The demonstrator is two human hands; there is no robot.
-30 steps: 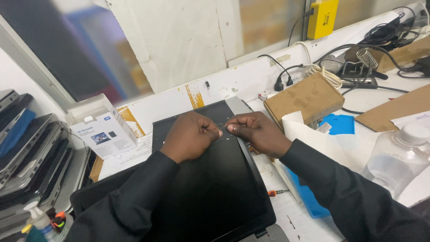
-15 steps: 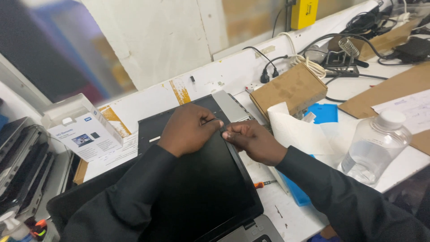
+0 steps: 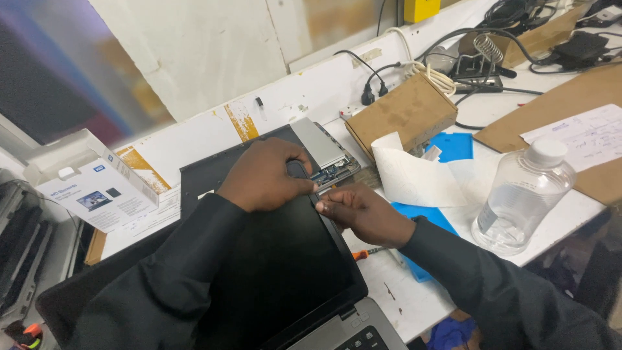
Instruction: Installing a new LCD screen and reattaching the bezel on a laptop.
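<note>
Black flat laptop screen panel (image 3: 272,272) lies at centre frame, tilted, running from the lower left up toward the centre; its lower end meets a grey keyboard deck (image 3: 353,332) at the bottom edge of the frame. The panel's right-hand edge runs diagonally between the two hands. Left hand (image 3: 265,175) is curled over the panel's upper right corner, fingers pressed on the black bezel strip there, gripping that edge. Right hand (image 3: 359,210) sits just beside it, lower on the same edge, fingertips pinched at the bezel; whether anything small is held between them cannot be told.

Just beyond the corner, an exposed silver hinge section with circuit parts (image 3: 330,162) lies touching the panel's top.

Open room: a bare strip of white bench top (image 3: 395,298) right of the panel's edge, with a small orange-handled screwdriver (image 3: 363,253) on it.

Containers: clear plastic bottle with white cap (image 3: 521,198) at right, upright, holding a little clear liquid low down. Brown closed cardboard box (image 3: 402,113) at upper centre; contents hidden. White open carton (image 3: 91,185) at left, lid flap up, inside not visible. White paper sheet (image 3: 414,178) lies over a blue mat (image 3: 457,146).
</note>
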